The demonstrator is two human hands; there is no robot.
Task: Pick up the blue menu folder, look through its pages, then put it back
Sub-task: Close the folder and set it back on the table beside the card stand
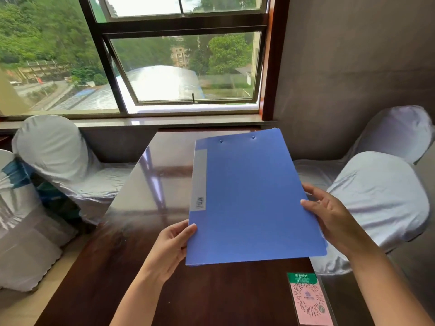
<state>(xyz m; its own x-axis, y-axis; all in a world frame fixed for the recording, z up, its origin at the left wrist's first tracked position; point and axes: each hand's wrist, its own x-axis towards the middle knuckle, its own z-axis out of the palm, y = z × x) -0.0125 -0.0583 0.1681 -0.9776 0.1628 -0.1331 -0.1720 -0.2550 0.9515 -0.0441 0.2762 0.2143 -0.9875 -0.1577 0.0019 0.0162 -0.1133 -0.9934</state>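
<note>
A person held the closed blue folder [254,196] above the dark table [131,274], the left hand [169,250] pinching its near-left corner and the right hand [334,217] gripping its right edge, thumb on the cover. To open it cleanly, the left hand would best steady the spine side while the right thumb lifts the cover, well clear of the QR card [310,302].
</note>
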